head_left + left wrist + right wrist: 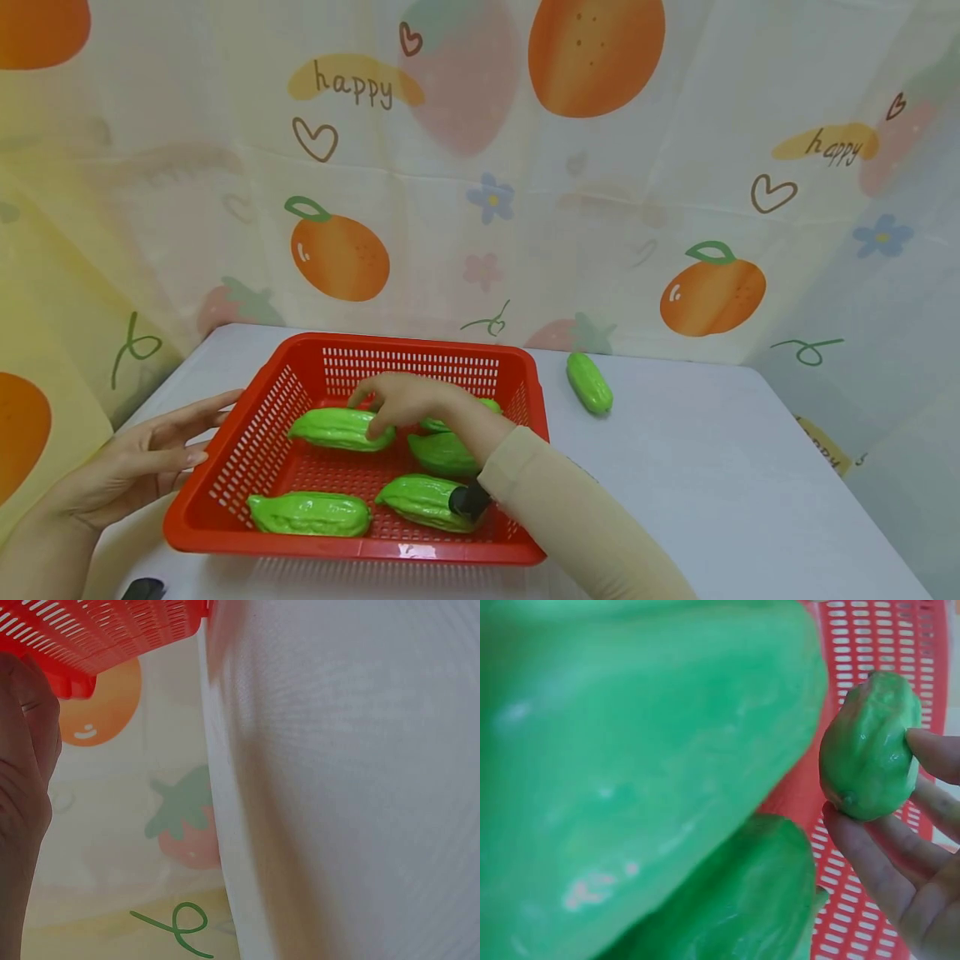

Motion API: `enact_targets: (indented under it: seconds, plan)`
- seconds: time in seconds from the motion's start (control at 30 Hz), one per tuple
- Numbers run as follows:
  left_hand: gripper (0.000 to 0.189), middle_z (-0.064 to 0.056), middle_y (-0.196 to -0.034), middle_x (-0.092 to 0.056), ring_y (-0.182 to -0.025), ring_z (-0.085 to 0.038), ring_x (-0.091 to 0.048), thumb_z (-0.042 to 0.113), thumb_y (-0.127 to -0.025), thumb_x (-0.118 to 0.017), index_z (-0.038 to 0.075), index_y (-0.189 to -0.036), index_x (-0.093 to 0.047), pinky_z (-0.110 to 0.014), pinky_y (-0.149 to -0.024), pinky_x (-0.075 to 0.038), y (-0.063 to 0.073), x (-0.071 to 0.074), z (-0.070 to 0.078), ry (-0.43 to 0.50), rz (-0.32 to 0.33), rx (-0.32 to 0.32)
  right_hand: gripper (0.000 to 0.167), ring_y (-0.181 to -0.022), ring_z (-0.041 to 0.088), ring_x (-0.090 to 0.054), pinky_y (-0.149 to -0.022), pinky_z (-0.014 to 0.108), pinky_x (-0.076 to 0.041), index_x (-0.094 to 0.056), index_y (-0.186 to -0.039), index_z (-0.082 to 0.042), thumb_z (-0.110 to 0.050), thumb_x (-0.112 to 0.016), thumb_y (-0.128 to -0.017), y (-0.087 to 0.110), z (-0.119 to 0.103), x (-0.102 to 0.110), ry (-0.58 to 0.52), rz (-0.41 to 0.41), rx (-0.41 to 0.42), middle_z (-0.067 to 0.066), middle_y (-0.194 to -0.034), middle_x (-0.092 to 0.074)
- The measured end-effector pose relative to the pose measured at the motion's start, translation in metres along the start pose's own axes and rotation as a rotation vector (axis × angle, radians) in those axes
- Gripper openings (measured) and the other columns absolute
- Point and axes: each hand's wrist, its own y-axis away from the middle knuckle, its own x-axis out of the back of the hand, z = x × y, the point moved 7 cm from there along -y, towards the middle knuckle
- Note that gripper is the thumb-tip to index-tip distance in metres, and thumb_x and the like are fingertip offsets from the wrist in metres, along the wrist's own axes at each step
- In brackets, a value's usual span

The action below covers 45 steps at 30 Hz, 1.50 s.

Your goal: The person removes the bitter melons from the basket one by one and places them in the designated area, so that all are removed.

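A red slotted basket [420,344] on the white table holds several green bitter gourds. My right hand [401,400] reaches into it and pinches the right end of the back-left gourd [330,427]. In the right wrist view, thumb and fingers [870,855] close around that gourd [870,746] above the basket floor [870,637]. Other gourds lie at the front left [311,512], front middle [420,498] and under my forearm [442,454]. My left hand [142,467] lies open, fingers straight, against the basket's left wall; the left wrist view shows the hand [26,750] beside the basket [97,634].
One more green gourd [589,383] lies loose on the table to the right of the basket, near the back. A fruit-print curtain [600,167] closes off the back and both sides. The table edge [825,467] runs along the right.
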Motion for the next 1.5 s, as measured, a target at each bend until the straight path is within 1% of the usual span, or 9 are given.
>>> enact_targets:
  seconds: [0.13,0.27,0.47,0.67,0.87,1.03,1.17,1.33,1.5]
  plan:
    - [0.071,0.003,-0.153,-0.046,-0.128,-0.029,-0.060,-0.011,-0.097,-0.018,0.024,-0.159,-0.020,-0.045,-0.103,-0.052,0.000,0.001,0.000,-0.023,0.027,-0.013,0.050,-0.115,0.014,-0.062,-0.083,0.016,-0.048,-0.060,-0.133,-0.013,-0.010,-0.073,-0.085,0.001,0.000,0.005,-0.006,0.024,0.001,0.004,-0.132,-0.064]
    - [0.070,0.002,-0.153,-0.046,-0.127,-0.028,-0.061,-0.012,-0.097,-0.018,0.023,-0.159,-0.020,-0.045,-0.102,-0.052,-0.001,0.001,0.000,-0.038,0.026,-0.025,0.049,-0.108,0.012,-0.062,-0.079,0.017,-0.049,-0.060,-0.132,-0.014,-0.010,-0.073,-0.085,0.002,0.000,0.009,-0.040,0.041,-0.008,0.004,-0.128,-0.065]
    - [0.071,0.001,-0.153,-0.046,-0.126,-0.028,-0.062,-0.012,-0.097,-0.018,0.022,-0.159,-0.020,-0.045,-0.102,-0.053,-0.001,-0.001,0.000,-0.031,0.023,-0.034,0.048,-0.111,0.013,-0.063,-0.073,0.018,-0.052,-0.061,-0.131,-0.015,-0.010,-0.073,-0.085,0.005,0.001,0.015,-0.115,0.068,-0.023,0.005,-0.130,-0.064]
    - [0.070,0.000,-0.152,-0.047,-0.126,-0.028,-0.062,-0.012,-0.097,-0.018,0.021,-0.159,-0.019,-0.045,-0.102,-0.052,0.000,-0.001,0.000,-0.036,0.010,-0.047,0.048,-0.110,0.015,-0.064,-0.076,0.026,-0.058,-0.059,-0.133,-0.013,-0.009,-0.072,-0.086,0.010,-0.001,0.023,-0.241,0.094,-0.025,0.010,-0.131,-0.064]
    - [0.071,-0.001,-0.152,-0.046,-0.127,-0.028,-0.061,-0.013,-0.097,-0.017,0.021,-0.159,-0.019,-0.045,-0.103,-0.052,0.000,-0.002,-0.001,-0.018,0.003,-0.047,0.048,-0.107,0.010,-0.063,-0.075,0.024,-0.057,-0.060,-0.132,-0.015,-0.012,-0.073,-0.086,0.015,-0.003,0.030,-0.274,0.131,-0.016,0.008,-0.132,-0.064]
    - [0.070,0.000,-0.153,-0.045,-0.128,-0.028,-0.061,-0.013,-0.097,-0.017,0.021,-0.159,-0.018,-0.045,-0.103,-0.052,0.000,-0.002,0.000,-0.018,0.006,-0.048,0.047,-0.114,0.012,-0.063,-0.078,0.025,-0.058,-0.060,-0.131,-0.019,-0.014,-0.074,-0.086,0.019,-0.006,0.036,-0.289,0.162,-0.014,0.004,-0.132,-0.065]
    - [0.071,0.000,-0.155,-0.043,-0.130,-0.029,-0.059,-0.012,-0.097,-0.015,0.022,-0.160,-0.015,-0.044,-0.106,-0.050,0.000,-0.004,0.000,0.005,-0.025,-0.041,0.049,-0.110,0.012,-0.064,-0.077,0.023,-0.057,-0.059,-0.134,-0.017,-0.014,-0.073,-0.087,0.022,-0.009,0.039,-0.310,0.178,0.008,0.005,-0.136,-0.062]
    - [0.071,0.001,-0.155,-0.042,-0.131,-0.028,-0.057,-0.012,-0.098,-0.014,0.024,-0.160,-0.014,-0.044,-0.108,-0.049,-0.001,-0.005,0.000,0.033,-0.046,-0.027,0.049,-0.109,0.013,-0.063,-0.086,0.033,-0.060,-0.057,-0.134,-0.016,-0.015,-0.073,-0.088,0.027,-0.009,0.043,-0.349,0.206,0.014,0.007,-0.136,-0.061]
    - [0.072,0.001,-0.156,-0.042,-0.131,-0.029,-0.057,-0.012,-0.097,-0.014,0.023,-0.160,-0.014,-0.043,-0.108,-0.049,0.000,-0.005,0.000,0.032,-0.045,-0.025,0.050,-0.112,0.014,-0.063,-0.080,0.026,-0.059,-0.057,-0.134,-0.017,-0.016,-0.074,-0.087,0.031,-0.010,0.048,-0.350,0.242,0.023,0.007,-0.133,-0.062]
